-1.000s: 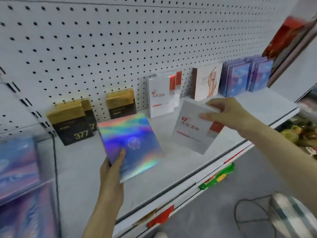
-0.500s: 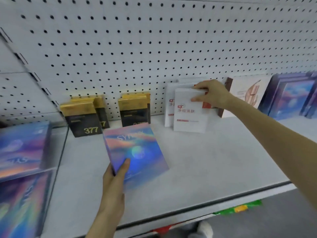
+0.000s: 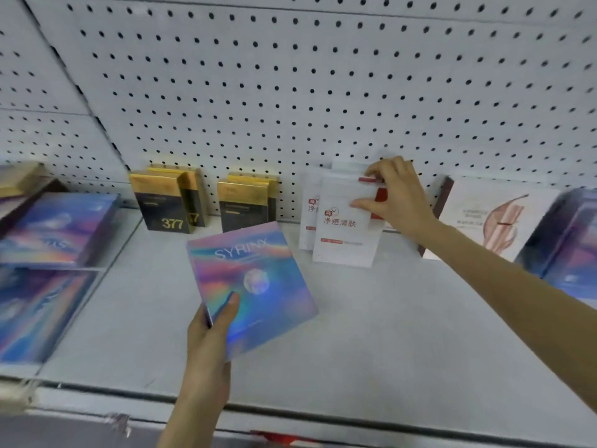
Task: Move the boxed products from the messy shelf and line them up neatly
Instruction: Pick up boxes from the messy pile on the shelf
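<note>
A second ago my right hand (image 3: 392, 197) held the white box (image 3: 345, 234) tipped in the air near the front of the shelf (image 3: 387, 334). Now the box stands up straight at the far side, just in front of another white box (image 3: 308, 218) and a little to its right. The shiny box (image 3: 255, 286) has hardly moved. My right arm reaches far across. That hand pinches the top right corner of the white box, thumb on the front and fingers curled over the top. My left hand (image 3: 210, 334) grips the shiny box by its near left corner, thumb flat on the front, and holds it tilted over the shelf. The white box has red writing and a red patch by my fingers. The shiny box shows rainbow colours, a round moon and the word SYRINX.
</note>
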A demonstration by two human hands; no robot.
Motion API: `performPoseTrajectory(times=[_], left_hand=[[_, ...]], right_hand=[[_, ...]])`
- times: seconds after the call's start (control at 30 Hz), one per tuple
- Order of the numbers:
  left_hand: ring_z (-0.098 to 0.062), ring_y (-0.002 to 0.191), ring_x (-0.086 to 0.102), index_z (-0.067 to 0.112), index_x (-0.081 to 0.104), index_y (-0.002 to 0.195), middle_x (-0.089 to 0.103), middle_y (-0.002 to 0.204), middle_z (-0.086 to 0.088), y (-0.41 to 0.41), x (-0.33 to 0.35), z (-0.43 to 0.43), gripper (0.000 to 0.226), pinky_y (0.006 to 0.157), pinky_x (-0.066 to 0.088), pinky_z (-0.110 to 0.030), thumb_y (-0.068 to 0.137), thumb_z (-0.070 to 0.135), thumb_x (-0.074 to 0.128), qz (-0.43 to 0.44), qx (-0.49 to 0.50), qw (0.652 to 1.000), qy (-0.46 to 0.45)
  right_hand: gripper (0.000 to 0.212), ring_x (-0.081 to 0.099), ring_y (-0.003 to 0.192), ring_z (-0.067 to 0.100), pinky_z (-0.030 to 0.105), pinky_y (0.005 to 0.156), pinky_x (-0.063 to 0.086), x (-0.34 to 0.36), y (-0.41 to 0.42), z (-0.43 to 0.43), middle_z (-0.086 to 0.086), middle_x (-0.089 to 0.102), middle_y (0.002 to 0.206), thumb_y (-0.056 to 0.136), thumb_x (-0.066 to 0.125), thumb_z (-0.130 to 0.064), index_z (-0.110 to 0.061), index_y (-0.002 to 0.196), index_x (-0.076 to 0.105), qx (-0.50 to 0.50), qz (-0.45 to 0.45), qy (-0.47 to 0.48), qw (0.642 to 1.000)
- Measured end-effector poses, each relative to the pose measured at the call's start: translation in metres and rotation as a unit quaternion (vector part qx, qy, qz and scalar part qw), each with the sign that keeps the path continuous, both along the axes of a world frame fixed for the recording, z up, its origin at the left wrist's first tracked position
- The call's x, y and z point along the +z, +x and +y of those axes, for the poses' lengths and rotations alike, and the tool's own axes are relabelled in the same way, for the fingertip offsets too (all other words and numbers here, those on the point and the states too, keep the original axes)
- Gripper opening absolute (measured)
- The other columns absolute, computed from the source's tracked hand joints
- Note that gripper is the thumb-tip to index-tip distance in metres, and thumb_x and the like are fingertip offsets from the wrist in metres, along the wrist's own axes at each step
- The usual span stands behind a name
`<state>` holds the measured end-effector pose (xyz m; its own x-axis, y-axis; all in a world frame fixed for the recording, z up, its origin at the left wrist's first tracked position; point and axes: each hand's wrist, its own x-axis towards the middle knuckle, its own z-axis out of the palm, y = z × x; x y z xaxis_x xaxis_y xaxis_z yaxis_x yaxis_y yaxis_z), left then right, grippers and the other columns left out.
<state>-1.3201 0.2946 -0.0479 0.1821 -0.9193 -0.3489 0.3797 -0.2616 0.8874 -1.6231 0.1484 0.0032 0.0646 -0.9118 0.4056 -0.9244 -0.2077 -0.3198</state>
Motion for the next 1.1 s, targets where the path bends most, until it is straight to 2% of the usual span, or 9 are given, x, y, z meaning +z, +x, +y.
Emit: performPoseTrajectory(times=[0.1, 0.23, 0.3, 0.57, 0.67, 0.77, 0.9, 1.03, 1.1], left_hand=[[-0.023, 0.088, 0.07, 0.014, 0.066, 0.105, 0.073, 0.103, -0.007, -0.018, 0.0, 0.008, 0.019, 0.063, 0.057, -0.028, 0.088, 0.018, 0.06, -0.016, 0.028, 1.0, 0.0], [-0.028, 0.098, 0.068, 0.011, 0.065, 0.112, 0.071, 0.109, -0.01, -0.051, 0.002, 0.02, 0.025, 0.08, 0.057, -0.04, 0.088, 0.016, 0.06, -0.04, 0.018, 0.999, -0.009], [-0.024, 0.095, 0.069, 0.009, 0.065, 0.112, 0.072, 0.109, -0.009, -0.073, 0.004, 0.025, 0.029, 0.074, 0.059, -0.032, 0.085, 0.018, 0.061, -0.029, -0.011, 0.999, -0.019], [-0.02, 0.097, 0.068, 0.008, 0.064, 0.115, 0.072, 0.108, -0.006, -0.228, 0.015, 0.033, 0.037, 0.075, 0.057, -0.028, 0.082, 0.024, 0.063, 0.01, -0.232, 0.97, -0.068], [-0.016, 0.103, 0.067, 0.014, 0.065, 0.114, 0.072, 0.109, 0.0, -0.287, 0.007, 0.044, 0.046, 0.088, 0.053, -0.033, 0.073, 0.035, 0.07, -0.053, -0.31, 0.946, -0.083], [0.002, 0.087, 0.066, 0.028, 0.064, 0.101, 0.073, 0.098, 0.012, -0.336, -0.002, 0.049, 0.03, 0.073, 0.05, -0.014, 0.073, 0.041, 0.066, -0.182, -0.374, 0.901, -0.123], [-0.014, 0.072, 0.065, 0.028, 0.065, 0.092, 0.07, 0.076, 0.006, -0.385, -0.017, 0.033, 0.027, 0.073, 0.055, -0.037, 0.074, 0.048, 0.07, -0.371, -0.457, 0.797, -0.134], [-0.008, 0.067, 0.06, 0.026, 0.062, 0.096, 0.064, 0.074, 0.012, -0.424, -0.014, 0.015, 0.021, 0.066, 0.049, -0.019, 0.079, 0.027, 0.075, -0.387, -0.419, 0.803, -0.171], [-0.009, 0.069, 0.058, 0.025, 0.055, 0.094, 0.063, 0.076, 0.011, -0.439, -0.009, 0.006, 0.022, 0.06, 0.039, -0.018, 0.082, 0.026, 0.073, -0.406, -0.379, 0.808, -0.198]], right_hand=[[0.055, 0.043, 0.105, 0.022, 0.029, 0.091, 0.037, 0.0, -0.003, -0.001, 0.007, 0.048, 0.112, 0.075, 0.078, -0.041, -0.012, 0.116, 0.055, 0.026, -0.025, 0.022, 0.999], [0.039, 0.04, 0.112, 0.018, 0.027, 0.099, 0.034, 0.007, -0.013, 0.017, -0.001, 0.041, 0.113, 0.088, 0.066, -0.029, -0.013, 0.121, 0.054, 0.039, -0.127, 0.042, 0.99], [0.035, 0.044, 0.109, 0.014, 0.022, 0.094, 0.036, 0.013, -0.026, 0.038, 0.0, 0.045, 0.113, 0.09, 0.064, -0.028, -0.015, 0.121, 0.054, 0.028, -0.207, 0.061, 0.976], [0.042, 0.061, 0.086, 0.009, 0.019, 0.071, 0.051, -0.001, -0.144, 0.184, 0.005, 0.063, 0.106, 0.091, 0.062, -0.031, -0.024, 0.128, 0.043, -0.027, -0.403, 0.36, 0.841], [0.038, 0.065, 0.08, 0.011, 0.021, 0.064, 0.05, -0.013, -0.201, 0.237, 0.021, 0.067, 0.101, 0.089, 0.066, -0.015, -0.021, 0.123, 0.05, -0.071, -0.466, 0.339, 0.814], [0.036, 0.065, 0.079, 0.022, 0.027, 0.065, 0.049, -0.024, -0.248, 0.274, 0.026, 0.067, 0.098, 0.085, 0.07, -0.008, -0.018, 0.117, 0.055, -0.125, -0.495, 0.274, 0.815], [0.034, 0.06, 0.066, 0.021, 0.024, 0.058, 0.048, -0.03, -0.297, 0.285, 0.009, 0.07, 0.078, 0.078, 0.073, 0.003, -0.017, 0.103, 0.061, -0.202, -0.462, 0.159, 0.849], [0.037, 0.066, 0.082, 0.03, 0.031, 0.071, 0.053, -0.049, -0.327, 0.268, 0.015, 0.07, 0.092, 0.077, 0.076, -0.001, -0.023, 0.103, 0.06, -0.23, -0.454, 0.101, 0.855], [0.039, 0.063, 0.088, 0.029, 0.02, 0.074, 0.05, -0.057, -0.336, 0.254, 0.015, 0.066, 0.1, 0.079, 0.075, -0.004, -0.024, 0.108, 0.057, -0.258, -0.448, 0.074, 0.853]])
